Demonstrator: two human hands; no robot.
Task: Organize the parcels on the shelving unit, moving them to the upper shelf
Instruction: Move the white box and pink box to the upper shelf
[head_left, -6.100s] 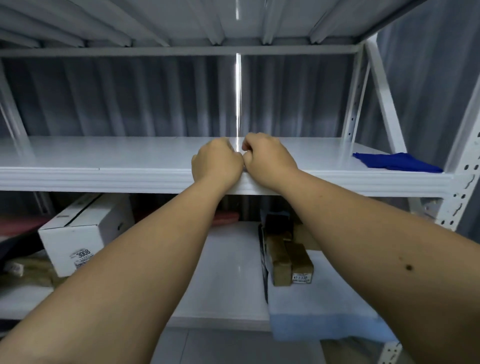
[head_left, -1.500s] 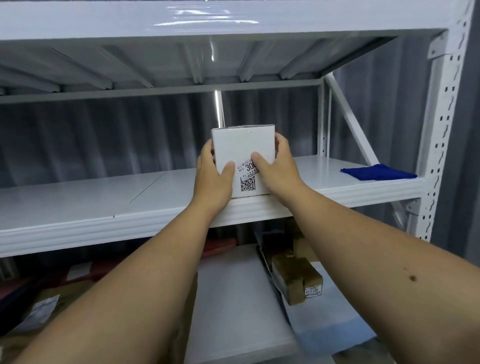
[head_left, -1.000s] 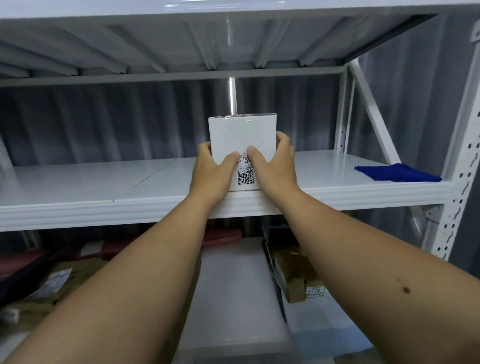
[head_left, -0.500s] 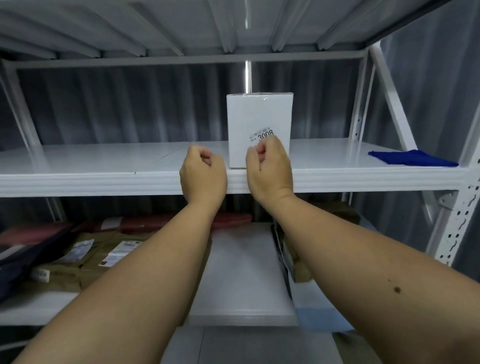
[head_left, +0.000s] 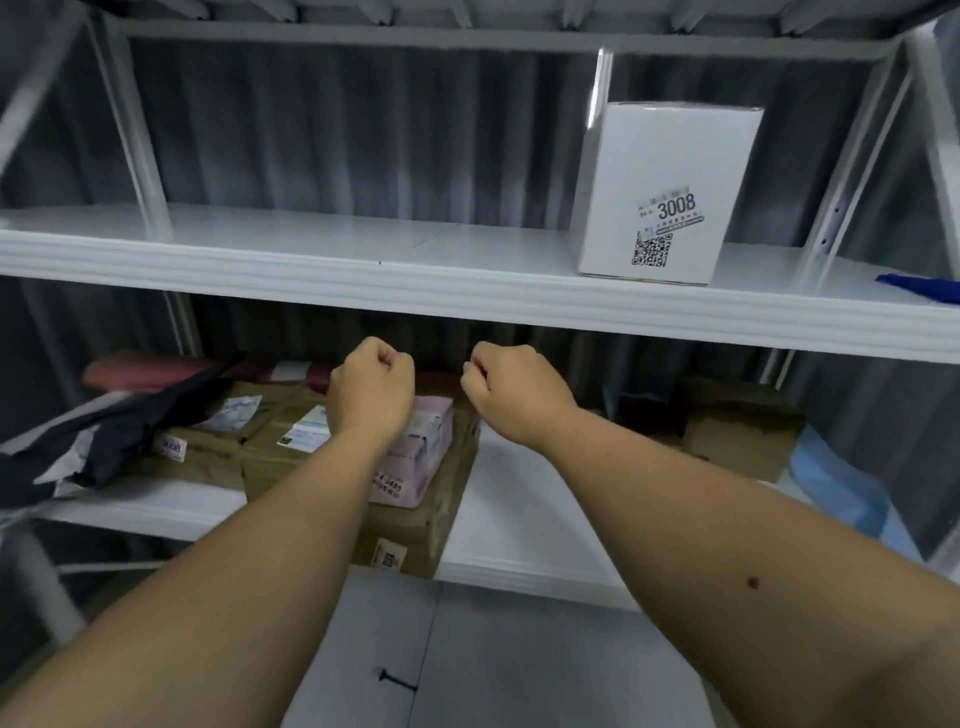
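A white box (head_left: 667, 171) labelled 3008 stands upright on the upper shelf (head_left: 363, 280), right of centre. Below that shelf's front edge, my left hand (head_left: 371, 392) and my right hand (head_left: 511, 395) hang as curled fists holding nothing. They hover above the lower shelf (head_left: 519, 525). Under my left hand lies a pink parcel (head_left: 421, 457) on top of a large brown carton (head_left: 415, 525). Further left lie brown taped parcels (head_left: 228, 431), a dark mailer bag (head_left: 104, 436) and a red flat parcel (head_left: 150, 369).
A brown box (head_left: 737, 426) sits at the right of the lower shelf beside a light blue bag (head_left: 836, 483). A blue cloth (head_left: 930, 288) lies at the upper shelf's far right. White uprights (head_left: 130, 124) frame the unit against a corrugated grey wall.
My fists have dropped from the upper shelf's edge to below it, toward the lower shelf. The view has swung left and down. The white box stays standing on the upper shelf.
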